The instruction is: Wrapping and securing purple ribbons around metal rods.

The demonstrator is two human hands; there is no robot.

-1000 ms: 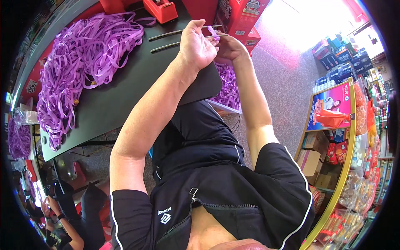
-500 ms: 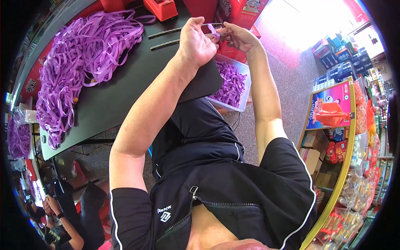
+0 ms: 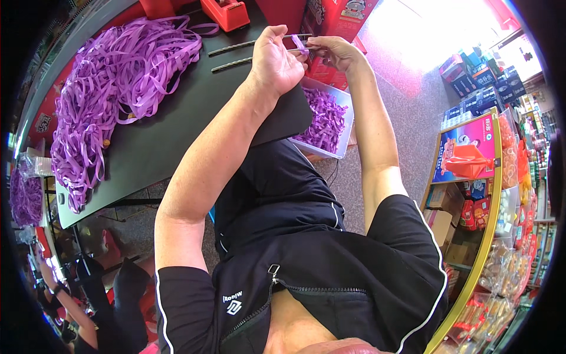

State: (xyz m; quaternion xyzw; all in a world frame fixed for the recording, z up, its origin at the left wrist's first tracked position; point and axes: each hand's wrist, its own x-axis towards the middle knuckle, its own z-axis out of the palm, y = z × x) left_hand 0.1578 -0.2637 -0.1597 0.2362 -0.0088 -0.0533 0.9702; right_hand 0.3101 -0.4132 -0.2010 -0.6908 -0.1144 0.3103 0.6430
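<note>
My left hand (image 3: 277,64) is raised over the table's right end, palm turned up and fingers closed around two thin twisted metal rods (image 3: 232,65). The rods lie side by side, sticking out on both sides of that hand. A short piece of purple ribbon (image 3: 299,43) wraps across both rods, between my hands. Just right of it, my right hand (image 3: 337,52) has its fingers closed at the rod ends; what they pinch is hidden. Below, a translucent bin (image 3: 346,121) holds many short purple ribbon pieces (image 3: 325,118).
A large tangled heap of purple ribbon (image 3: 118,76) covers the left of the black table (image 3: 177,138). At its far edge sits a red tape dispenser (image 3: 227,13). Red boxes (image 3: 339,23) stand beyond the bin. Goods fill a gold-edged display case (image 3: 494,218) at right. Another person's arm (image 3: 73,307) shows lower left.
My right hand's fingers shift slightly left and down toward the ribbon on the rods. My left hand stays nearly still. The other person's arm at lower left has moved.
</note>
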